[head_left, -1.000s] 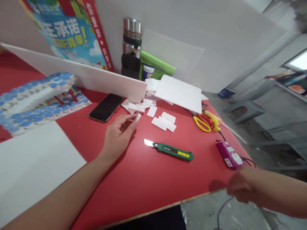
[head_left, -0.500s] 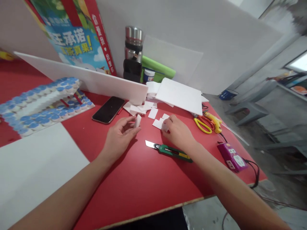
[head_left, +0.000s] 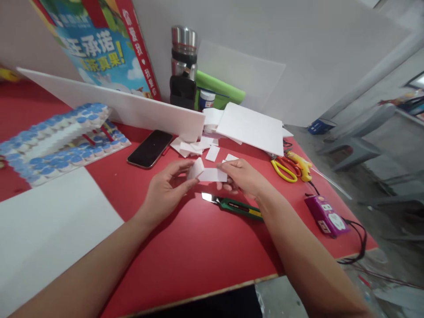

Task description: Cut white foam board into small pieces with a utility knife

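Note:
My left hand (head_left: 167, 183) is closed on a small white foam board piece (head_left: 196, 168), pinched upright between thumb and fingers; whether it is one piece or a stack I cannot tell. In my right hand (head_left: 240, 176) is a flat white rectangle (head_left: 212, 175), gripped at its right end between thumb and fingers. Its left end meets the piece in my left hand. Just below lies a green utility knife (head_left: 240, 207) with its blade out, pointing left. More small white rectangles (head_left: 212, 153) lie on the red table (head_left: 185, 260) beyond my hands.
A black phone (head_left: 150, 149) and a blue-and-white bottle-cap-like model (head_left: 66, 145) lie left. White sheets (head_left: 251, 128) are stacked at the back. Yellow-handled scissors (head_left: 284, 171), a yellow glue gun (head_left: 300, 165) and a purple box with cables (head_left: 326, 216) sit along the right edge.
My right hand has lifted a white rectangle off the table and brought it left against the piece in my left hand. The left hand has stayed nearly in place.

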Tool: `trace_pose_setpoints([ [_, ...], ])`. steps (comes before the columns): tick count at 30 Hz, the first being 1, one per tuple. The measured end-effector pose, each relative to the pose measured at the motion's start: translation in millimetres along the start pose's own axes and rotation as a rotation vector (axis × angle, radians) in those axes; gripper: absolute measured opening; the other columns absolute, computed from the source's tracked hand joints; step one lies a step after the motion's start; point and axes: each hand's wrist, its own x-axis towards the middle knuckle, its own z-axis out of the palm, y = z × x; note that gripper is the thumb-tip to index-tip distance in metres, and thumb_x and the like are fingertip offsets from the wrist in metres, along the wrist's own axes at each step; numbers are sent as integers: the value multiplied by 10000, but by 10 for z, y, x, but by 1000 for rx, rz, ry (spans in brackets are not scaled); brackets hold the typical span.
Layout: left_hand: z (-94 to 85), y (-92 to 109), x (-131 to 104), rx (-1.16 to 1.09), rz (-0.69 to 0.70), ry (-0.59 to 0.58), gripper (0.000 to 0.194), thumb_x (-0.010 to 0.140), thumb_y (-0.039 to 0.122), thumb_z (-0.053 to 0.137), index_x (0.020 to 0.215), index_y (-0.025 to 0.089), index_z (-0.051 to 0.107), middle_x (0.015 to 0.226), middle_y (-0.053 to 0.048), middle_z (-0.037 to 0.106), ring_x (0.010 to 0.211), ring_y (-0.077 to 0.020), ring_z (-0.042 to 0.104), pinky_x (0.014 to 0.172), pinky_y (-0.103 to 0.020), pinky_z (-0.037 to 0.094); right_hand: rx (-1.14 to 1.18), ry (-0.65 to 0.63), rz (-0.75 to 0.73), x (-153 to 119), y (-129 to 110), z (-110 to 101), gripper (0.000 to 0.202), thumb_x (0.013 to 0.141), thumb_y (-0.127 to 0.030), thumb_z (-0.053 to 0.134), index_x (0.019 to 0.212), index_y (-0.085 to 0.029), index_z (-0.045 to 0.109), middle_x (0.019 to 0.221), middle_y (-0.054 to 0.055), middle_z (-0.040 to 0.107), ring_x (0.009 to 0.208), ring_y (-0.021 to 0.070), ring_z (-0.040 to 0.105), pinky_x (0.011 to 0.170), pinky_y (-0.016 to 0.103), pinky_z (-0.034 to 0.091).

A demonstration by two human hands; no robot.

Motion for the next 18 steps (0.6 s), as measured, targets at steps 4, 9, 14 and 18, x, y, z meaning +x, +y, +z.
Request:
trace_pose_setpoints([
  [4,44,22,-40,97,15,-83,484,893,506,790,1280,219,746,1264,-115,777,1126,-316,743,1048,-495,593,-54,41,-86,34,82,126,521,1005,-537,631,601,-212,580,517,-3,559,426,86,378,400,231,266],
  [9,69,46,-88,315,202,-92,424,950,513,726,1262,227,751,1258,-119,783,1132,-310,740,1022,-444,585,3,-26,-86,-19,96,219,732,951,-856,491,578,-227,466,510,-41,380,449,81,251,421,248,196],
  [14,75,35,-123,362,255,-108,392,975,462,703,1283,221,732,1229,-120,783,1074,-288,750,943,-409,612,237,-158,-5,-29,137,199,735,895,-906,521,627,-222,528,562,-20,461,459,79,211,405,247,149],
  [18,95,26,-141,233,129,-57,431,953,484,737,1304,233,717,1242,-111,776,1051,-292,766,935,-435,641,336,-107,-49,-10,158,135,682,897,-861,581,739,-199,635,706,56,655,495,103,436,381,223,266],
])
